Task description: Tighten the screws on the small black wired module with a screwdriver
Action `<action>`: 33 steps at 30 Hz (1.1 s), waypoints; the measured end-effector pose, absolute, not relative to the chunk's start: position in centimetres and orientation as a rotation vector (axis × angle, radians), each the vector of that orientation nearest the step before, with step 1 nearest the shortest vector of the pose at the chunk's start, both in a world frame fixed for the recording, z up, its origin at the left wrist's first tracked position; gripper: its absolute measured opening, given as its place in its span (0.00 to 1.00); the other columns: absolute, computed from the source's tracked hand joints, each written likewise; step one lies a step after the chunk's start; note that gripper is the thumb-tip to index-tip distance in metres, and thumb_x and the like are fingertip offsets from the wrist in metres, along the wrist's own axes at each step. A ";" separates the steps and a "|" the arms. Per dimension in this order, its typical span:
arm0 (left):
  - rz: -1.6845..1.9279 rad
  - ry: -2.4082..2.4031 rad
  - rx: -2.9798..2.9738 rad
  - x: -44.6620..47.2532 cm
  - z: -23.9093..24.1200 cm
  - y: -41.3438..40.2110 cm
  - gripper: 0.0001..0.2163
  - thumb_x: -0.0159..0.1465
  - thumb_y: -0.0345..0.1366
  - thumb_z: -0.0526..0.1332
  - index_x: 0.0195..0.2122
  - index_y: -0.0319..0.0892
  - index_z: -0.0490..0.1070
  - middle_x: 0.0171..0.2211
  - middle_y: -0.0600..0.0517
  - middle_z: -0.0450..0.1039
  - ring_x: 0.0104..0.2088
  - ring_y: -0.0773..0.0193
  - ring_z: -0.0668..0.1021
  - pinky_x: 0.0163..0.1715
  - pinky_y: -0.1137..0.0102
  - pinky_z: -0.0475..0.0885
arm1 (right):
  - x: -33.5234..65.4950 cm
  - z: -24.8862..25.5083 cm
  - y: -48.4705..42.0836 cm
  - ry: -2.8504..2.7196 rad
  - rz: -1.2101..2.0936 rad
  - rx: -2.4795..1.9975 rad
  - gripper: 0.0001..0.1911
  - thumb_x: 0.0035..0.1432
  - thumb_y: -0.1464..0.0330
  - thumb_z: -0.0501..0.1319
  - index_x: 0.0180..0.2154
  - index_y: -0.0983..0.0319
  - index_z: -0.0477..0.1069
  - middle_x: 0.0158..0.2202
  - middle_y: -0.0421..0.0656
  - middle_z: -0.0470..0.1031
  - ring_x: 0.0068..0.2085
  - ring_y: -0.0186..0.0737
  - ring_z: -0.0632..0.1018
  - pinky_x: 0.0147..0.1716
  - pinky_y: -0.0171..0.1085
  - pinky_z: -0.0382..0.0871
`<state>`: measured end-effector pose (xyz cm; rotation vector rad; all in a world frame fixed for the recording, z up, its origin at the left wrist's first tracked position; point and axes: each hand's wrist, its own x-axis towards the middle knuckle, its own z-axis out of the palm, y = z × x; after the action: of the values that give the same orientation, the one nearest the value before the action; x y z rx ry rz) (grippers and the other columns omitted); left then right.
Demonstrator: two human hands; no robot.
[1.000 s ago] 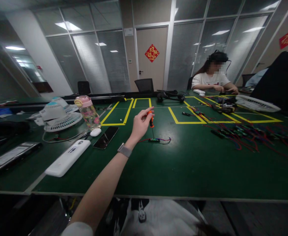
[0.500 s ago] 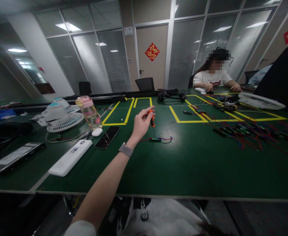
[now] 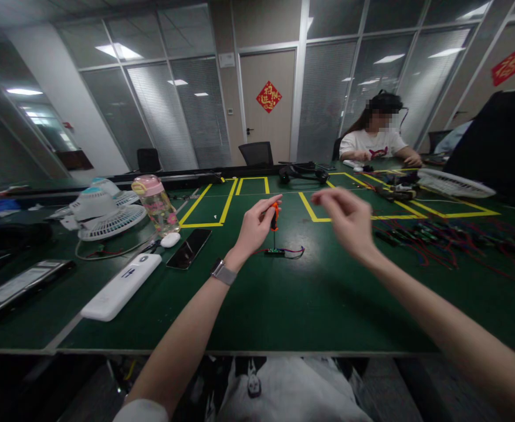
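My left hand [image 3: 253, 227] is closed round a small orange-handled screwdriver [image 3: 275, 218], held upright with its tip down on a little green circuit board [image 3: 277, 252] that has purple wires and lies on the green table [image 3: 310, 299]. A grey watch sits on that wrist. My right hand [image 3: 348, 223] hovers in the air just right of the screwdriver, fingers bent and loosely drawn together, nothing visible in them.
At left lie a white power bank [image 3: 121, 286], a black phone [image 3: 189, 248], a white mouse [image 3: 170, 239], a pink-lidded bottle [image 3: 155, 202] and a small fan [image 3: 103, 212]. Red-wired parts [image 3: 437, 237] spread at right. Another person [image 3: 378, 140] sits at the far side.
My right arm has come into view from the right and reached up beside the screwdriver. The left hand keeps the screwdriver upright on the board.
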<state>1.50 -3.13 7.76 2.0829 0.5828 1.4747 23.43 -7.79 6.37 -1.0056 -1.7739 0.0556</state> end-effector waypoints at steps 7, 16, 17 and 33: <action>1.519 0.616 2.120 2.0 7.8 -3.7 0.11 0.72 0.34 0.59 0.51 0.44 0.79 0.46 0.46 0.78 0.43 0.62 0.81 0.40 0.71 0.78 | 20.9 -0.2 -6.1 -2.071 0.444 -1.156 0.17 0.59 0.65 0.70 0.49 0.61 0.79 0.45 0.49 0.77 0.41 0.44 0.80 0.44 0.44 0.76; 1.598 0.708 2.127 2.2 7.9 -3.6 0.09 0.70 0.34 0.62 0.48 0.46 0.81 0.44 0.47 0.75 0.44 0.61 0.79 0.44 0.70 0.77 | 20.1 -0.6 -4.6 -2.084 0.420 -1.232 0.05 0.60 0.69 0.68 0.37 0.61 0.83 0.36 0.45 0.76 0.37 0.41 0.77 0.39 0.40 0.72; 1.589 0.693 2.141 2.2 7.9 -3.6 0.10 0.71 0.34 0.60 0.49 0.46 0.81 0.46 0.47 0.75 0.47 0.60 0.79 0.46 0.69 0.77 | 20.0 -0.7 -4.4 -2.068 0.436 -1.237 0.04 0.60 0.68 0.69 0.36 0.61 0.83 0.35 0.45 0.75 0.36 0.40 0.77 0.38 0.40 0.72; 1.647 0.712 2.093 1.9 7.8 -3.1 0.11 0.72 0.35 0.60 0.50 0.44 0.80 0.47 0.47 0.76 0.47 0.61 0.80 0.44 0.69 0.78 | 19.5 -1.5 -3.7 -2.060 0.480 -1.147 0.04 0.59 0.73 0.68 0.37 0.63 0.83 0.35 0.43 0.74 0.34 0.37 0.75 0.36 0.36 0.69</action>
<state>1.86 -3.07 7.75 2.0934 0.7123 1.6468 19.50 -3.67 -1.48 -1.1472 -2.0602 0.4804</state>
